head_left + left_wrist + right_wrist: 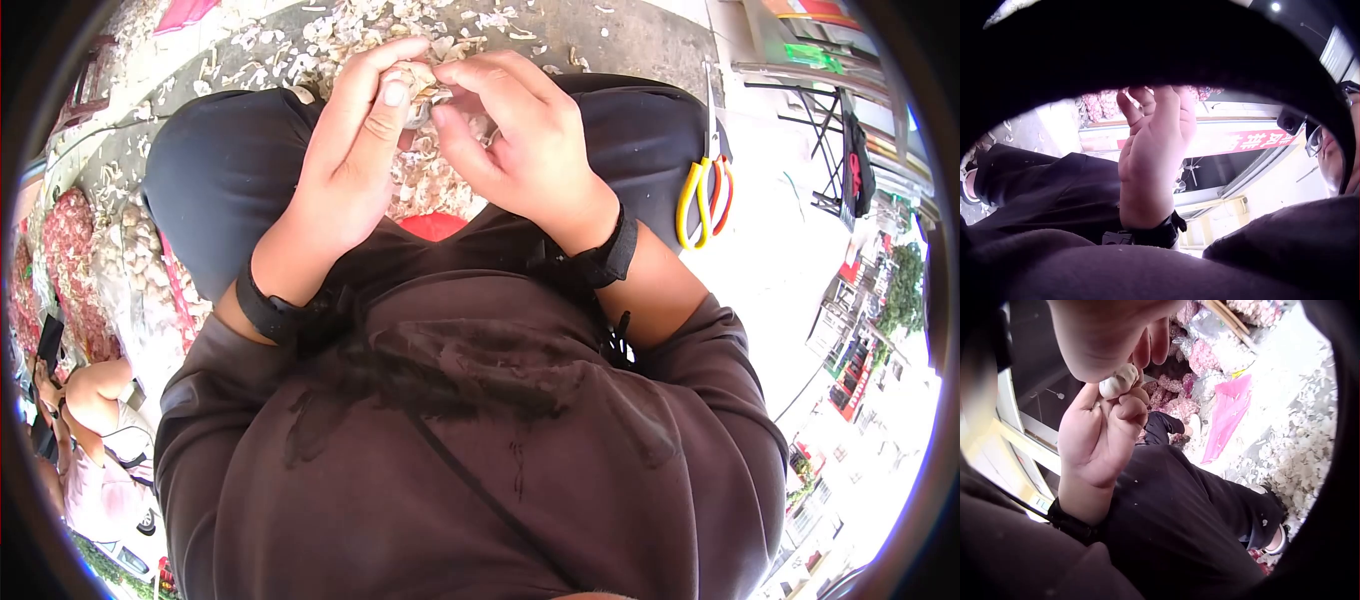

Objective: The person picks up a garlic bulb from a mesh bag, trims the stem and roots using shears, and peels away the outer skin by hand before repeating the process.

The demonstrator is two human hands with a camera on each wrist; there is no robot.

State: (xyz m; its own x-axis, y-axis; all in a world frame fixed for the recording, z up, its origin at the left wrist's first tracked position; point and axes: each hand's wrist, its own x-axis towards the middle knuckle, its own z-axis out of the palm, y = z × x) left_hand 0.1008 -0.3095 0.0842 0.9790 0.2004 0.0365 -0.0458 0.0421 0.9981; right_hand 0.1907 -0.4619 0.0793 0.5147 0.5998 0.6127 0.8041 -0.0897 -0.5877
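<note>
A pale garlic bulb (418, 82) is held between both hands, above the lap. My left hand (350, 150) grips it, thumb along the near side; in the right wrist view the white bulb (1116, 383) shows between that hand's thumb and curled fingers. From the other side my right hand (530, 135) pinches at the bulb, with index fingertip and thumb tip at its edge. The left wrist view shows the right hand (1154, 144) from the palm side; the bulb is hidden there behind a dark edge.
Yellow-and-orange-handled scissors (708, 195) lie beside the right knee. Garlic peelings (440, 180) lie between the legs, with more scattered skins (1291, 462) on the floor. Red net sacks (75, 260) stand at the left, near another person (95, 440). A pink sheet (1229, 415) lies on the floor.
</note>
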